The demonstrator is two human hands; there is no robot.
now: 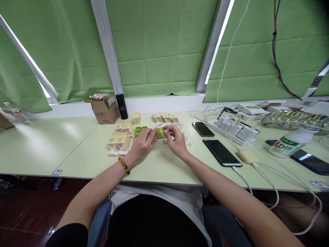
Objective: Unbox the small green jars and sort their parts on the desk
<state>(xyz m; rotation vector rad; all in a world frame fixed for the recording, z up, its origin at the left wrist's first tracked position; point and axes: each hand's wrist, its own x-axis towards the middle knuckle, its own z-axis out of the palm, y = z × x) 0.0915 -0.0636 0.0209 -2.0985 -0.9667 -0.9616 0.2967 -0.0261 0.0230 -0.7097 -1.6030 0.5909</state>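
My left hand (143, 144), with a beaded bracelet on its wrist, closes its fingers on a small cream carton (155, 138), mostly hidden behind them. Between both hands is a small rounded green case (160, 133). My right hand (176, 141) pinches it at its right side, where a pale strip or loop shows. Several more green cases (138, 130) lie just beyond my left hand. To the left stand several cream cartons with green windows (122, 141). Clear plastic pieces with yellow spots (189, 141) lie partly behind my right hand.
More cream cartons (166, 118) stand at the back, near a cardboard box (106, 111) and a black cylinder (121, 107). On the right lie phones (221, 153), a power strip (231, 132) with tangled cables, a yellowish charger (247, 156) and a white bottle (293, 143).
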